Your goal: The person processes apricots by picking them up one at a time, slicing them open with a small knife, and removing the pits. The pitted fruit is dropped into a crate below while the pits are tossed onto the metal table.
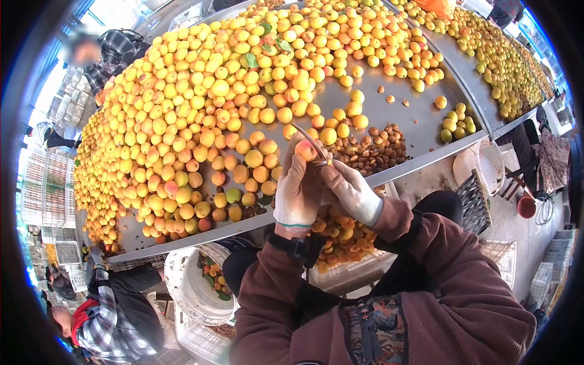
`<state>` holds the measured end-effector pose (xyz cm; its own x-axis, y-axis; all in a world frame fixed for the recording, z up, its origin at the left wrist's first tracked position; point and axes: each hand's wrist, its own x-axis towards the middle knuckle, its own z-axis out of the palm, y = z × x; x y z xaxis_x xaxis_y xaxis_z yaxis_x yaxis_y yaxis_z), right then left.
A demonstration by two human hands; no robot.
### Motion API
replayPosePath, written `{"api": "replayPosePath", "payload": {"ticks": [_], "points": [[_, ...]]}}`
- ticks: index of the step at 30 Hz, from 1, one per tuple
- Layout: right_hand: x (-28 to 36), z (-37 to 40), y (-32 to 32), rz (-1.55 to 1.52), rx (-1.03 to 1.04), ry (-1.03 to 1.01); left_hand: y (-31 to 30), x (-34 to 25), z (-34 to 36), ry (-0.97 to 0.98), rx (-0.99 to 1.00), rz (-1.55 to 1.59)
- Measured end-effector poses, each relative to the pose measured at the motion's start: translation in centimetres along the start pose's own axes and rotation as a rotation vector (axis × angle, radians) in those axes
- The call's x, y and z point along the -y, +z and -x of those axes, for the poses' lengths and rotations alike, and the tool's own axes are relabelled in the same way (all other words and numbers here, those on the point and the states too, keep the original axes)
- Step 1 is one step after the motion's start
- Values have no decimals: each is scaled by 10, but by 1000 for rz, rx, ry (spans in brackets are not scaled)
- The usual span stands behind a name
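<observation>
My left hand [297,193], in a white knitted glove, is closed around a yellow-red apricot [305,150] just above the table's near edge. My right hand [353,190], gloved as well, grips a small knife [311,140] whose thin blade lies against the fruit. Most of the knife's handle is hidden by the fingers. Behind my right hand is a heap of brown apricot pits [380,149]. Below both hands, split apricots [344,234] fill a crate between my knees. A large spread of whole apricots [182,121] covers much of the table.
The metal table [389,100] has a raised rim along its near edge. A white bucket [182,283] with some fruit and leaves stands at the lower left. Another white bucket [486,164] is at the right. One person [115,322] sits at lower left, another [118,52] at upper left.
</observation>
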<state>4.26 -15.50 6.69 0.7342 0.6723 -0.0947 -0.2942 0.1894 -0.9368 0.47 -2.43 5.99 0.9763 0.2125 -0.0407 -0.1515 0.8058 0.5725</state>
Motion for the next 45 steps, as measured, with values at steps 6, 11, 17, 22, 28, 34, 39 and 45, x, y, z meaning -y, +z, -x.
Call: {"api": "replayPosePath", "payload": {"ticks": [6, 11, 17, 22, 28, 34, 39, 45], "points": [[3, 5, -3, -6, -5, 101, 5, -1, 1, -4, -18, 41], [-4, 6, -2, 108, -31, 5, 2, 0, 0, -2, 18, 71], [-10, 7, -2, 150, -49, -51, 0, 2, -1, 12, 67, 96], [-10, 6, -1, 221, -36, -112, 3, -2, 2, 51, 54, -19], [-11, 4, -3, 241, -19, -112, 20, -5, 6, 82, -62, -298], [-12, 2, 3, 389, -97, -154, 20, -1, 2, 73, -106, -430], [-20, -5, -2, 697, -113, -196, 15, -3, 0, 17, -124, -347], [-25, -11, -11, 851, -91, -221, 5, -3, 0, 5, -107, -272]]}}
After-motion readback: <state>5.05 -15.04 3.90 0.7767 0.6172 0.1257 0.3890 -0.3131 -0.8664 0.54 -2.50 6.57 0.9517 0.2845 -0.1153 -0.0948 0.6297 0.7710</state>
